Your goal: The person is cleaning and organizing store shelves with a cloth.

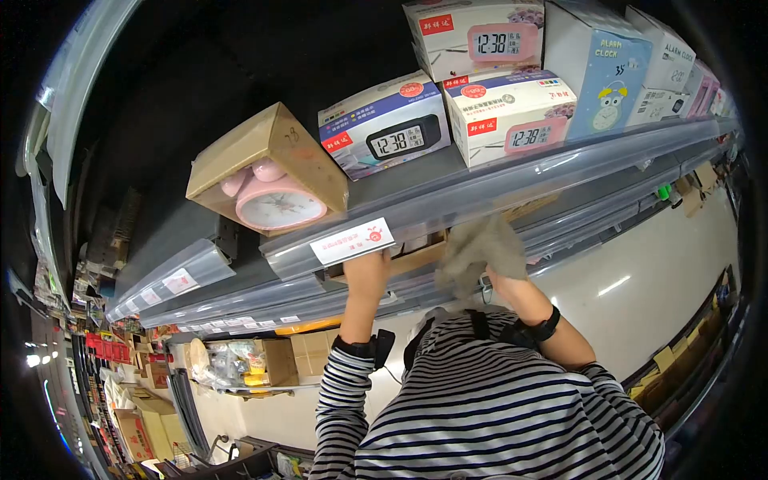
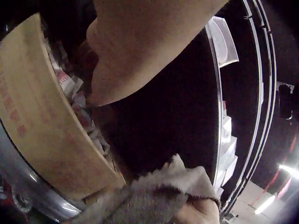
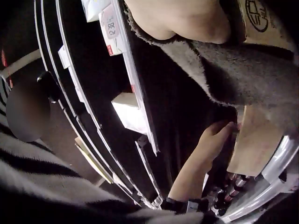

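A grey cloth (image 1: pixel 484 252) hangs from my right hand (image 1: pixel 512 288), which grips it below the upper shelf's edge. The same cloth (image 3: pixel 252 74) spreads beneath the right hand (image 3: pixel 182 21) in the right wrist view, and covers part of a cardboard box. My left hand (image 1: pixel 366 276) reaches under the shelf edge, its fingers hidden behind a price label. In the right wrist view the left hand (image 3: pixel 212 142) is at the side of the cardboard box (image 3: pixel 252 142); how its fingers lie is unclear. Small packets (image 2: pixel 77 100) fill the open box (image 2: pixel 46 116) in the left wrist view.
On the upper shelf stand a boxed pink alarm clock (image 1: pixel 280 204) and several digital clock boxes (image 1: pixel 404 136). A clear plastic strip (image 1: pixel 512 184) runs along the shelf's front. Lower down are more shelf edges and a cardboard box of bagged goods (image 1: pixel 276 360).
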`<control>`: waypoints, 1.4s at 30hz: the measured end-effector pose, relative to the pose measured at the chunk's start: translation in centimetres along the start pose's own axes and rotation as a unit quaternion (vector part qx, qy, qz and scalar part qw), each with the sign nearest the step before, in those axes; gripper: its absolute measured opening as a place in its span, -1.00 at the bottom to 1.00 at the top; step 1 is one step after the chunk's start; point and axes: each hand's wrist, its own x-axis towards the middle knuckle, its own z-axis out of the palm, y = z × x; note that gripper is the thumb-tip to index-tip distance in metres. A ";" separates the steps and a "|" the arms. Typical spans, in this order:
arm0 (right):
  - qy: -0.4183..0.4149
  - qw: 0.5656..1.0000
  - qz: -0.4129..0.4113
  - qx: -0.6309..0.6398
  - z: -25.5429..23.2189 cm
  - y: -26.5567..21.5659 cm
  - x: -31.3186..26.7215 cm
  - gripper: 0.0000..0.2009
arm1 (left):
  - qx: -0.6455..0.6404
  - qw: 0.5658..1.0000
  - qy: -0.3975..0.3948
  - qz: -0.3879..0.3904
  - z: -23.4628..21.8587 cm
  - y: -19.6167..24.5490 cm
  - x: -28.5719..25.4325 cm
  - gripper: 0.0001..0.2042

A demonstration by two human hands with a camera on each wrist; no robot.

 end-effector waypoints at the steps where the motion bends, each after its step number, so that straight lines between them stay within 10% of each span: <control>1: -0.001 1.000 0.001 -0.002 -0.7 0.1 0.3 -0.77 | -0.027 0.997 -0.063 -0.026 0.4 0.9 0.2 -0.74; 7: 0.124 0.982 -0.042 0.138 -5.0 0.0 1.0 -0.68 | 0.013 0.995 -0.101 0.021 5.6 4.2 3.6 -0.70; 9: -0.034 0.982 -0.062 0.177 -4.2 -2.9 -0.1 -0.65 | -0.025 0.997 -0.051 0.050 8.0 4.1 4.6 -0.68; 15: 0.008 0.988 -0.061 0.139 -5.6 -4.7 -1.4 -0.62 | -0.053 0.995 0.004 0.082 12.0 3.9 5.8 -0.67; 26: 0.035 0.990 -0.027 0.135 -6.8 -3.0 -1.3 -0.61 | -0.068 0.996 -0.061 -0.011 3.0 2.6 3.2 -0.66; 28: 0.050 0.990 -0.012 0.131 -7.8 -0.9 -0.6 -0.61 | -0.190 0.955 -0.141 -0.180 -2.3 4.7 3.5 -0.64; 32: 0.034 0.999 -0.015 0.040 -6.6 2.5 1.1 -0.67 | -0.449 0.863 -0.060 -0.226 -0.6 3.0 0.8 -0.68; 34: 0.010 0.999 0.030 0.025 -3.2 1.1 1.3 -0.68 | -0.643 0.706 -0.062 -0.291 -1.2 3.8 0.3 -0.70; 37: -0.064 0.957 0.104 -0.263 0.6 -0.3 2.1 -0.71 | -0.672 0.671 -0.093 -0.298 -1.7 3.7 -0.9 -0.66; 40: -0.203 0.703 -0.084 -0.676 3.2 0.2 2.8 -0.58 | -0.699 0.648 -0.096 -0.287 -2.5 4.2 -1.6 -0.61; 42: -0.183 0.639 -0.235 -0.709 4.5 -0.2 2.4 -0.69 | -0.669 0.693 -0.089 -0.254 -3.1 4.3 -2.0 -0.63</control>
